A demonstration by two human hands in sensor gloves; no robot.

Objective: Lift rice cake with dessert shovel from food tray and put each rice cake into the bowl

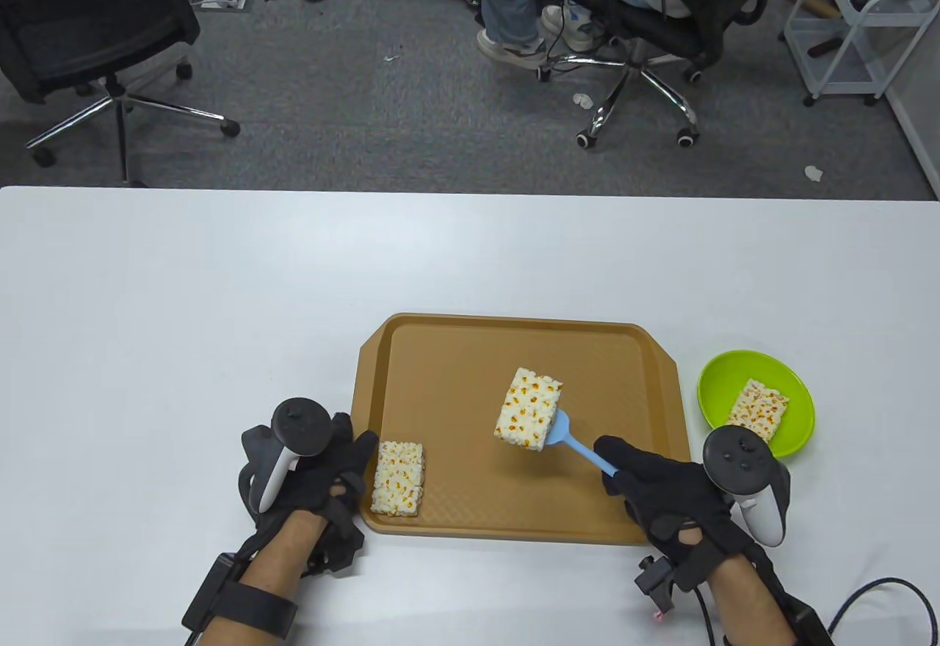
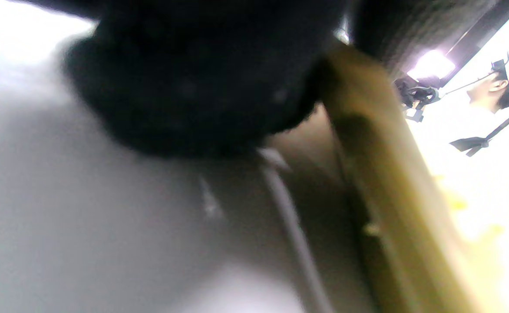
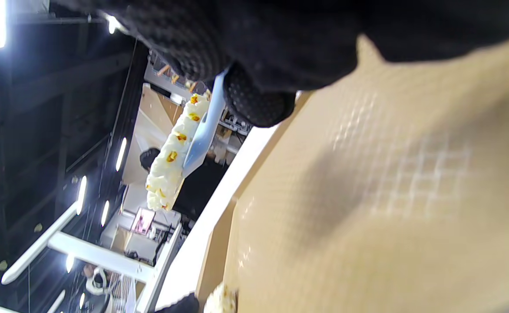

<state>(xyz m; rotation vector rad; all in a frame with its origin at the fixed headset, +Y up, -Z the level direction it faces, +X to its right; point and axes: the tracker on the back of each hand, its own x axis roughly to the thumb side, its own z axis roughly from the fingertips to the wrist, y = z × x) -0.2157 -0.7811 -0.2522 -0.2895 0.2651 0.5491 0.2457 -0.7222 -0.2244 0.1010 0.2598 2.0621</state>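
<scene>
Right hand: the right hand [image 1: 679,492] has its fingers [image 1: 613,453] curled round the handle of the blue dessert shovel [image 1: 580,448], at the near right of the food tray [image 1: 514,499].
Lifted rice cake: one rice cake [image 1: 526,409] rides on the shovel blade, raised clear of the tray floor; the right wrist view shows it in the air on the blade [image 3: 196,143], overhanging the blade's far end.
Key relation: the lifted cake lies up and to the left of the right fingers, along the line of the handle; the green bowl [image 1: 716,382] sits on the desk [image 1: 183,308] just right of the tray, beside the right hand. By my judgement the load must swing rightward over the tray rim.
Bowl contents: one rice cake in the bowl [image 1: 758,406].
Remaining cake: the last cake on the tray [image 1: 398,478] lies in the near left corner, long axis running away from the person.
Left hand: the left hand [image 1: 323,466] rests at the tray's left edge, fingers loosely bent against the rim, nothing visibly gripped.
Risk: the cake overhangs the small blade and could tip off.
</scene>
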